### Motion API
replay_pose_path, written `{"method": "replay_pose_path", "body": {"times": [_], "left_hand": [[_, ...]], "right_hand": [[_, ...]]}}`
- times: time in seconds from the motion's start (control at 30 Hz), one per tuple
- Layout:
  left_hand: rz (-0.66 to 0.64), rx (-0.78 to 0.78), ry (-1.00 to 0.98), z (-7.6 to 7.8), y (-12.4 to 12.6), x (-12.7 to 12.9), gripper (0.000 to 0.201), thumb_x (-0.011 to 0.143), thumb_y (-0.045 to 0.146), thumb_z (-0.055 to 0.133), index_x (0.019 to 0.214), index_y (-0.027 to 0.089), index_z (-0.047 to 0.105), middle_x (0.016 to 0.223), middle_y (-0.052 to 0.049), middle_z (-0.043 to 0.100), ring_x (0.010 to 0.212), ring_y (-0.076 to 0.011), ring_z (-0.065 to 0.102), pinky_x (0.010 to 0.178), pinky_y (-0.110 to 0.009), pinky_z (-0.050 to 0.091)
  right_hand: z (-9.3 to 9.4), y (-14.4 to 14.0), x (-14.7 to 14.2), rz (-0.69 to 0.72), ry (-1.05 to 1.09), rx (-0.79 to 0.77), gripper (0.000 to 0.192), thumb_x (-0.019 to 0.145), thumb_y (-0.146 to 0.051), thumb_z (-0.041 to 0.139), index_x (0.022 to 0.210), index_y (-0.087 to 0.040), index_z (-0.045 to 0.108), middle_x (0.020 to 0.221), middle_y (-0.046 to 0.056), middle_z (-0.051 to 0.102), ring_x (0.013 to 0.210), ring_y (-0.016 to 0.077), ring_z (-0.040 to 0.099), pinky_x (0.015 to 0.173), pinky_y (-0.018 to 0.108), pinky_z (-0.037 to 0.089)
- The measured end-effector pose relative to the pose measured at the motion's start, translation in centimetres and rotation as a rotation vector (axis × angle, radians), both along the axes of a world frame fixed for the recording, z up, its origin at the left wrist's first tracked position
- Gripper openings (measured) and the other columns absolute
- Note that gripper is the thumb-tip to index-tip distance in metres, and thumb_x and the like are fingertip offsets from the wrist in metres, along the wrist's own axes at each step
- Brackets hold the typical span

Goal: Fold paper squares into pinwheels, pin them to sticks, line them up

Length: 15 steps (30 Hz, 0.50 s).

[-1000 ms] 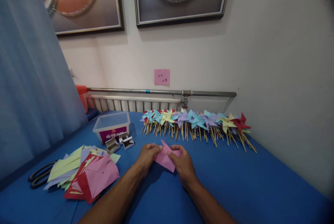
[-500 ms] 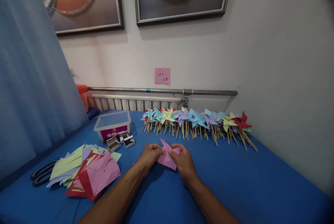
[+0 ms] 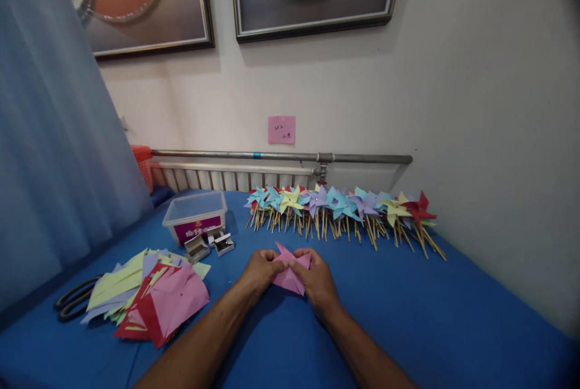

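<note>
A pink paper pinwheel (image 3: pixel 290 282), partly folded, is held between both hands above the blue tabletop. My left hand (image 3: pixel 261 269) grips its left side, thumb pressed near the middle. My right hand (image 3: pixel 316 277) pinches the right side, and its thumb meets the left one at the centre. One pointed pink corner sticks up between the hands. The fingers behind the paper are partly hidden. To the left lies a pile of cut paper sheets (image 3: pixel 181 295) in pink, red, yellow and lilac.
Behind the hands lies a long row of finished pinwheels (image 3: pixel 344 205) on sticks. A clear plastic tub (image 3: pixel 194 205) stands at the back left, with small open boxes (image 3: pixel 223 245) of fasteners before it. Black-handled scissors (image 3: pixel 75 299) lie beside the paper pile.
My thumbs have come together at the centre of the pink paper, with the right hand shifting slightly left. The things on the table stay where they were.
</note>
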<state>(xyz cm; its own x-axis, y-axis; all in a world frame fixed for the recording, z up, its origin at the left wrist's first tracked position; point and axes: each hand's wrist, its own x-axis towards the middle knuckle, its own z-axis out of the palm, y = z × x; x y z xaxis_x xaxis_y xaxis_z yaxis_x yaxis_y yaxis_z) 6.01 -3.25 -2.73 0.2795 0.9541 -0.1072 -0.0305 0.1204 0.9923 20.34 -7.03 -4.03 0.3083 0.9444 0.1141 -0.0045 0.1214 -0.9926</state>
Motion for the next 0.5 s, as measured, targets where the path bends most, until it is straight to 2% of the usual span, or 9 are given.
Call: {"method": "replay_pose_path", "body": {"times": [0.07,0.13,0.27,0.37,0.5], "left_hand": [[0.007,0.003,-0.013,0.0,0.0,0.0,0.036,0.051,0.039,0.084,0.058,0.017,0.057,0.052,0.002,0.053,0.047,-0.0078,0.04,0.051,-0.024,0.026],[0.025,0.019,-0.038,0.1,-0.1,0.1,0.034,0.052,0.038,0.083,0.059,0.017,0.057,0.052,0.003,0.053,0.048,-0.0079,0.04,0.051,-0.024,0.028],[0.075,0.067,-0.067,0.3,-0.3,0.2,0.034,0.055,0.041,0.081,0.06,0.016,0.058,0.052,0.004,0.053,0.047,-0.0075,0.039,0.05,-0.024,0.027],[0.086,0.089,-0.075,0.4,-0.5,0.3,0.036,0.054,0.043,0.081,0.06,0.016,0.059,0.051,0.004,0.052,0.047,-0.0074,0.039,0.05,-0.024,0.027],[0.059,0.08,-0.113,0.5,-0.7,0.4,0.036,0.054,0.042,0.083,0.06,0.015,0.06,0.053,0.004,0.054,0.048,-0.0075,0.04,0.051,-0.023,0.029]], "right_hand": [[0.1,0.0,-0.1,-0.002,0.028,0.006,0.03,0.065,-0.036,0.078,0.088,-0.022,0.064,0.066,-0.004,0.062,0.059,0.0174,0.058,0.057,0.029,0.046],[0.1,0.0,-0.3,0.006,0.142,0.009,0.035,0.062,-0.037,0.081,0.09,-0.022,0.064,0.068,-0.004,0.064,0.061,0.0177,0.06,0.059,0.029,0.047],[0.2,-0.5,-0.8,0.169,0.433,-0.015,0.039,0.064,-0.043,0.084,0.091,-0.021,0.066,0.078,0.001,0.072,0.07,0.0194,0.066,0.07,0.032,0.051],[0.3,-0.9,-1.0,0.247,0.467,-0.06,0.042,0.063,-0.045,0.086,0.093,-0.019,0.071,0.085,0.004,0.075,0.076,0.0204,0.067,0.073,0.032,0.051],[0.0,-0.8,-1.0,0.228,0.45,-0.036,0.041,0.063,-0.045,0.088,0.091,-0.018,0.073,0.081,0.003,0.075,0.073,0.0191,0.066,0.071,0.03,0.049]]}}
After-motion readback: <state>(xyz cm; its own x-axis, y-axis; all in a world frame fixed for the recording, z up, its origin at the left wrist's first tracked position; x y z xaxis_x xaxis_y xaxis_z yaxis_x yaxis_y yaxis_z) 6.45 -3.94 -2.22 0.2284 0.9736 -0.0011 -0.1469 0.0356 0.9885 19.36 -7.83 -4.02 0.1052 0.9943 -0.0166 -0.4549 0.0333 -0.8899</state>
